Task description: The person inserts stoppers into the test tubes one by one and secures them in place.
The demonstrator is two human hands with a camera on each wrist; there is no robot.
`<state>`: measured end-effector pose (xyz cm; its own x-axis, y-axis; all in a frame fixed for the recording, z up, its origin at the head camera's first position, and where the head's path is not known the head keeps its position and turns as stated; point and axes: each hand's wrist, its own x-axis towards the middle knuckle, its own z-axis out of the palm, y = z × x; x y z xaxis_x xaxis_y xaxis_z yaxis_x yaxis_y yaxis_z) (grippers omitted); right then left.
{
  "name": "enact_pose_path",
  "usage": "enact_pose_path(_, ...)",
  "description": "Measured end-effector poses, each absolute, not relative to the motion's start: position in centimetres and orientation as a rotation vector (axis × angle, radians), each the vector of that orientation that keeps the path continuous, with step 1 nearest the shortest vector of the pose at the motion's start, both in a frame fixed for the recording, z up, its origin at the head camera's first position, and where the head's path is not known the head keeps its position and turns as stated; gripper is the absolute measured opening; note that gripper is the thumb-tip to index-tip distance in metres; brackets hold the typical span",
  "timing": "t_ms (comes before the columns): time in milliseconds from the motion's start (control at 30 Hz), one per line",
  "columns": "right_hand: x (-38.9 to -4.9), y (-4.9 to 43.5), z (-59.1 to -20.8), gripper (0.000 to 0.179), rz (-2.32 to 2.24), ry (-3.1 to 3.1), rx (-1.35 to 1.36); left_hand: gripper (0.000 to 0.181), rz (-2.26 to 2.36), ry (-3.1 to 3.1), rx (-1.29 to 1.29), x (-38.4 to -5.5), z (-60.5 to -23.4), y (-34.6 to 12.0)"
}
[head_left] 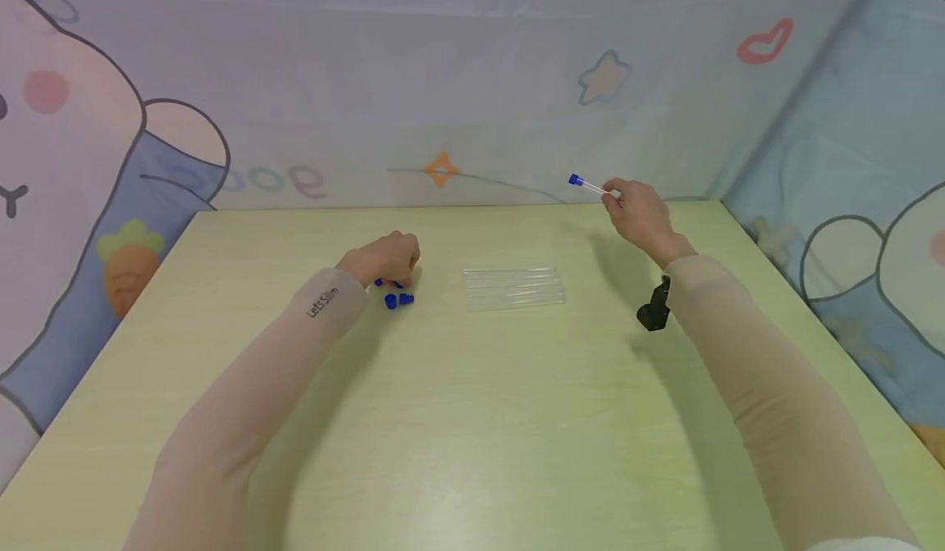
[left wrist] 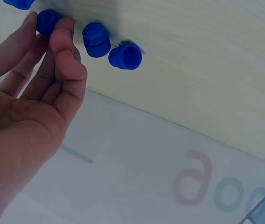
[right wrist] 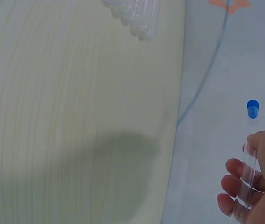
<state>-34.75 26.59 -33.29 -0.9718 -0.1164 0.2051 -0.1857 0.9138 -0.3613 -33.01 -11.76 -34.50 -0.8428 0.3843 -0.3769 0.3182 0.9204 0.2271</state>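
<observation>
My right hand [head_left: 641,216] grips a clear test tube [right wrist: 249,172] in the air toward the table's back right. A blue cap [head_left: 575,179] sits on the tube's upper end. At the left, my left hand [head_left: 385,257] is low over several loose blue caps. The left wrist view has its thumb and fingers on either side of one blue cap [left wrist: 47,22], pinching it. Two more caps lie beside the fingers, one a ribbed stopper [left wrist: 96,39], the other a cap [left wrist: 125,56] with its hollow end showing. Another cap [left wrist: 19,3] is cut off at that view's top edge.
Several clear test tubes [head_left: 513,289] lie side by side on the pale wooden table [head_left: 472,420], between the two hands. A printed cloth [head_left: 369,84] hangs behind the table's back edge. A black device [head_left: 654,309] is strapped at the right wrist.
</observation>
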Motion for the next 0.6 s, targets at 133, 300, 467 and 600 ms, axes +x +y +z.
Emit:
enact_pose_path(133, -34.5, 27.4, -33.6, 0.036, 0.558, -2.897, 0.190, 0.016, 0.226, 2.655, 0.522, -33.1, -34.6, -11.9)
enact_pose_path(300, -34.4, 28.5, -33.9, 0.036, 0.526, -2.894, 0.141, 0.015, 0.223, 2.655, 0.531, -33.1, -34.4, -11.9)
enact_pose_path(467, -34.4, 29.5, -34.3, 0.037, 0.512, -2.912, 0.084, 0.015, 0.225, 2.653, 0.520, -33.1, -34.2, -11.8)
enact_pose_path(600, -34.4, 30.5, -34.7, 0.038, 0.500, -2.926, 0.047, 0.012, 0.241, 2.651, 0.525, -33.1, -34.3, -11.7)
